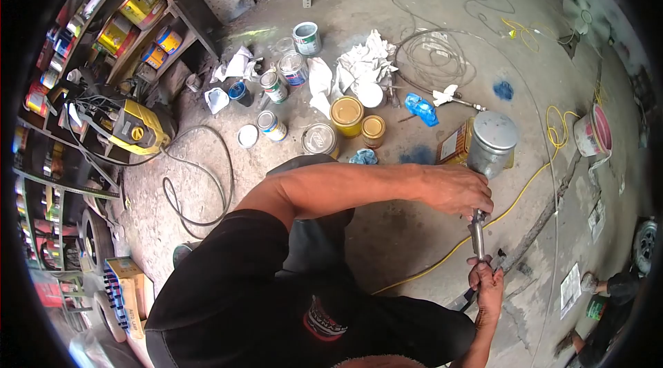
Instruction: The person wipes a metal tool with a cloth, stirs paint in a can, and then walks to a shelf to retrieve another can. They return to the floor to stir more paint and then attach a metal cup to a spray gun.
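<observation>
A spray gun (478, 235) with a large metal cup (494, 134) spans both of my hands at the right. My left hand (452, 190) reaches across my body, its fingers closed around the gun just below the cup. Lower down, my right hand (487, 286) is closed on the bottom end of the gun's handle, by a dark fitting. Behind the cup, a rectangular yellow-and-brown can (454, 143) stands on the floor, partly hidden. Blue crumpled cloth (364, 156) lies left of it.
Several paint cans, including a yellow one (347, 116), stand ahead beside crumpled paper (366, 64). A yellow hose (442, 259) crosses the floor. Left are a yellow pressure washer (141, 127) and shelves of cans. A pink-rimmed bucket (592, 131) stands right; another person's hand (588, 282) shows lower right.
</observation>
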{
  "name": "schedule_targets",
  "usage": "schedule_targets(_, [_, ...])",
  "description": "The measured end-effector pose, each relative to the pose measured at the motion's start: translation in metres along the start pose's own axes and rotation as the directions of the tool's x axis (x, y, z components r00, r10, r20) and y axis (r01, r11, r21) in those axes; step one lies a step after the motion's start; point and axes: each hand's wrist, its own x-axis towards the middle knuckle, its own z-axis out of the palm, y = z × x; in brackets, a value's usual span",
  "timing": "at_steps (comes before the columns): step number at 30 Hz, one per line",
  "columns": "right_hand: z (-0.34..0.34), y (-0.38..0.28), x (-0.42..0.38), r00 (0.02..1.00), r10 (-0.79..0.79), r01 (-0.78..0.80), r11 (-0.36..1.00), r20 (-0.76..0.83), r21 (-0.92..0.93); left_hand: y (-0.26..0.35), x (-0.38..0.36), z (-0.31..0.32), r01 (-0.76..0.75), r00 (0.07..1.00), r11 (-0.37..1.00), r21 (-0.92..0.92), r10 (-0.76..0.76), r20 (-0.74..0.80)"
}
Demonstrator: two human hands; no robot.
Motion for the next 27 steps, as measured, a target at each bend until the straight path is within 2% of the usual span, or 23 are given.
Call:
schedule_targets(2, [0.000,0.002,-0.001,0.994,-0.079,0.061,0.972,-0.073,-0.226,-0.006,-0.002,-0.002,0.029,0.998,0.999,0.018,-0.028,-0.057])
schedule_targets(5, [-0.004,0.003,-0.003,0.960,-0.060,0.023,0.990,-0.274,-0.136,-0.024,-0.007,-0.019,0.102,0.979,0.991,0.090,-0.084,-0.188])
schedule_targets(7, [-0.014,-0.003,0.002,0.920,-0.167,0.159,0.986,-0.354,-0.050,-0.022,-0.004,-0.030,0.157,0.960,0.980,0.119,-0.124,-0.250])
schedule_targets(10, [-0.021,-0.021,0.017,0.830,-0.247,0.343,0.933,-0.500,0.108,-0.024,-0.005,-0.029,0.225,0.951,0.963,0.146,-0.184,-0.249])
schedule_targets(11, [-0.024,-0.028,0.022,0.798,-0.259,0.395,0.907,-0.544,0.146,-0.022,-0.006,-0.026,0.246,0.951,0.962,0.121,-0.215,-0.223])
schedule_targets(13, [-0.026,-0.055,0.029,0.749,-0.313,0.453,0.885,-0.585,0.107,-0.017,-0.007,-0.025,0.296,0.945,0.952,0.084,-0.279,-0.170])
schedule_targets(15, [-0.028,-0.074,0.036,0.708,-0.337,0.485,0.871,-0.621,0.081,-0.018,-0.009,-0.016,0.286,0.956,0.955,0.085,-0.277,-0.098])
schedule_targets(19, [-0.030,-0.096,0.042,0.714,-0.313,0.438,0.897,-0.626,0.052,-0.008,-0.009,0.000,0.359,0.927,0.927,0.106,-0.367,0.073])
schedule_targets(22, [-0.036,-0.097,0.046,0.712,-0.324,0.421,0.907,-0.623,0.009,-0.007,-0.013,0.018,0.353,0.919,0.922,0.159,-0.374,0.129])
schedule_targets(27, [-0.048,-0.090,0.053,0.691,-0.325,0.376,0.925,-0.646,-0.063,-0.006,-0.016,0.035,0.364,0.906,0.922,0.134,-0.384,0.177])
